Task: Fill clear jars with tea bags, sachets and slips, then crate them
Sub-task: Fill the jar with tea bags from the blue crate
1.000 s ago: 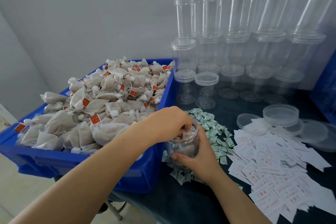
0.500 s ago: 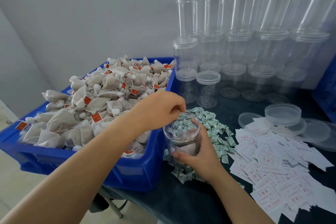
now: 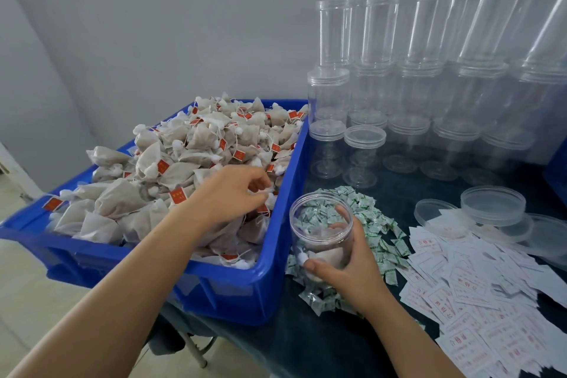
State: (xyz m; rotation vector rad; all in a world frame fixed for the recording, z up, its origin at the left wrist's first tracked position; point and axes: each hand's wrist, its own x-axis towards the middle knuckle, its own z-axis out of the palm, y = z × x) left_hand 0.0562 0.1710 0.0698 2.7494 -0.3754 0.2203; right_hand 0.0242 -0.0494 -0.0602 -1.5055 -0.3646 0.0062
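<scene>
Head-worn view, angled down, close.

The left forearm, bare, stretches from the lower left corner up and to the right, wrist straight. The left hand [image 3: 233,193] lies palm down, its fingers curled and its fingertips [image 3: 266,190] drawn together on something small and white. The right forearm, also bare, comes up from the bottom edge, slanting leftward. The right hand [image 3: 352,258] is cupped sideways in a grip, thumb [image 3: 319,265] in front, fingers wrapped round behind.
</scene>
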